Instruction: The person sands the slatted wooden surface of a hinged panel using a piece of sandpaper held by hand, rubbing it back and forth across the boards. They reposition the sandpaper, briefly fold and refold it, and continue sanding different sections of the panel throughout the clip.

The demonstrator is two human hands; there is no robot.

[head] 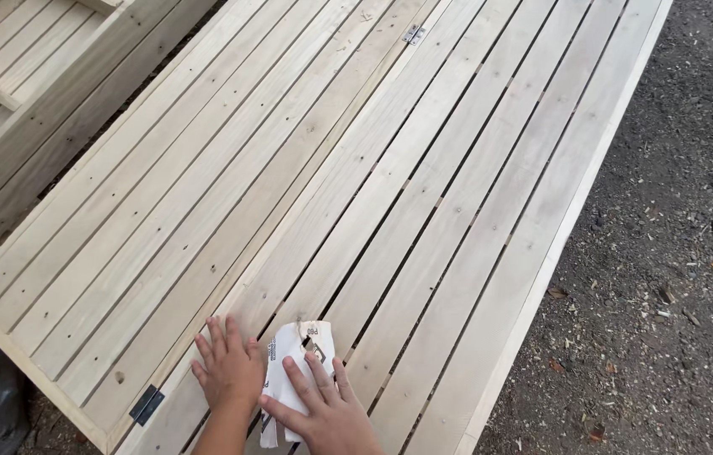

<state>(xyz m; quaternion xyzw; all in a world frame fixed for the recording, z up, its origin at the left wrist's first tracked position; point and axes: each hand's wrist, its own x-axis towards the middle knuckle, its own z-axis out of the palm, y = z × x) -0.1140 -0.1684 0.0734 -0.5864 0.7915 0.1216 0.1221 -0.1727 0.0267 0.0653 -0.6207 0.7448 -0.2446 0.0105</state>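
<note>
Head view looks down on a large slatted panel of pale, unfinished wood [390,168], hinged from two leaves, with a small silver hinge [412,34] at the far end of the seam and a dark hinge [147,404] at the near edge. Both hands work at the near end. The right hand [329,409] lies flat with fingers spread, pressing a folded sheet of white-backed sandpaper [293,362] onto a slat; its grip is a downward press, not a pinch. The left hand [228,368] rests open beside it, fingers spread on the bare wood, touching the sheet's left edge or just short of it; the view does not settle which. The step in hand looks like hand-sanding the slats near the seam. A next stroke would call for firm, even pressure along the grain, with the sheet kept flat so that it does not catch in the gaps between slats. A second slatted wooden piece [28,93] stands at upper left, and gravel ground strewn with wood chips [677,253] lies to the right.
</note>
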